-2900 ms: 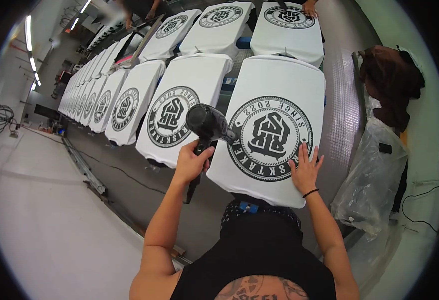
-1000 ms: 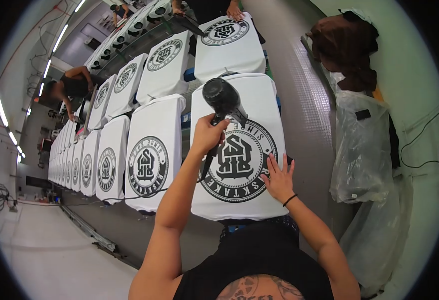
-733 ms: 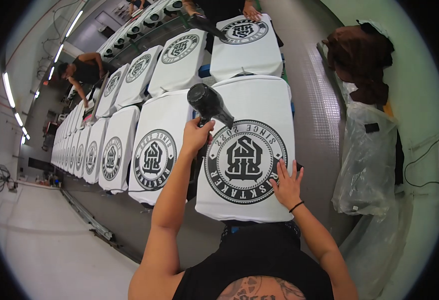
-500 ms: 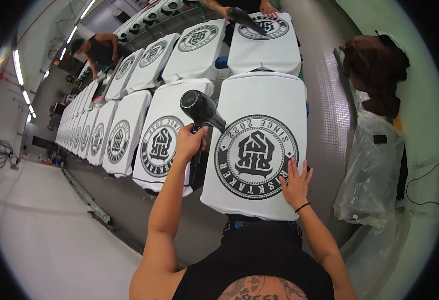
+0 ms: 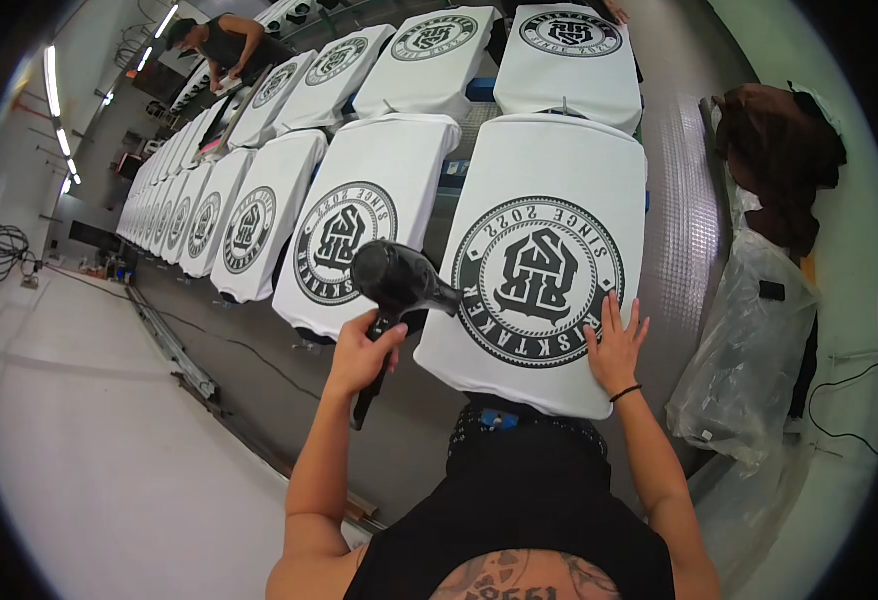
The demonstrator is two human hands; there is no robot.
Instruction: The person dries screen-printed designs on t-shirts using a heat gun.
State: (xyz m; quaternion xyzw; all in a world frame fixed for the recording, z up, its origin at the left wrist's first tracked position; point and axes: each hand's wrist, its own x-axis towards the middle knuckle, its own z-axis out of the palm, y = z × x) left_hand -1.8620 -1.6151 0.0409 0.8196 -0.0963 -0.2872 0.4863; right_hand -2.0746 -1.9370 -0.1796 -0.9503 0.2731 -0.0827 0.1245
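Note:
My left hand (image 5: 367, 352) is closed around the handle of a black hair dryer (image 5: 399, 278). Its nozzle points right, at the left edge of the round black print (image 5: 539, 282) on a white T-shirt (image 5: 559, 160). The shirt is stretched over a flat board, and the print reads "RISKTAKER" and "SINCE 2022". Flat on the lower right of the print lies my right hand (image 5: 616, 350), fingers spread, wearing a dark band at the wrist. Just left of the dryer is another printed white shirt (image 5: 379, 165) on its own board.
Two rows of shirt-covered boards, such as this one (image 5: 249, 225), run away to the left. Another person (image 5: 224, 50) leans over the far row. Along the right wall are a clear plastic bag (image 5: 729, 350) and dark brown cloth (image 5: 779, 150). A cord (image 5: 229, 340) trails across the floor.
The hair dryer has moved down and toward me, now near the print's lower left. My right hand stays on the shirt. The co-worker's dryer at the far board has gone from view.

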